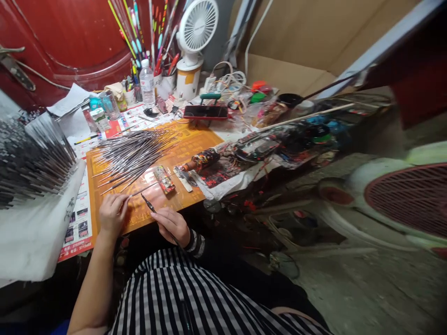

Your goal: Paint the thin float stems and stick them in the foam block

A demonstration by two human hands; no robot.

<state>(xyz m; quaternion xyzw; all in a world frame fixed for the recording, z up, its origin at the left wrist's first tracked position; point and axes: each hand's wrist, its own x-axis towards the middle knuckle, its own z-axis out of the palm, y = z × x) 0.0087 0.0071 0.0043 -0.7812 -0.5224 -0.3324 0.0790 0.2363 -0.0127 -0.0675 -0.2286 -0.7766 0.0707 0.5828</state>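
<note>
My left hand [113, 213] is closed at the front edge of the orange mat [186, 139], pinching a thin dark stick [145, 188] that points right toward a small paint-stained block [164, 180]. Just right of it, my right hand [172, 225] is closed round a dark pen-like tool [148, 203], its tip aimed up and left, near the stick but apart from it. Behind both hands a loose pile of thin dark sticks [131, 153] lies on the mat. A flat pale strip [184, 180] rests right of the block.
Many upright sticks stand in a white foam block [52, 232] at the left. A phone [205, 112] on a stand, a bottle [147, 83] and a white fan [198, 28] are at the back. Paint-stained cloth [223, 179] and clutter line the right side.
</note>
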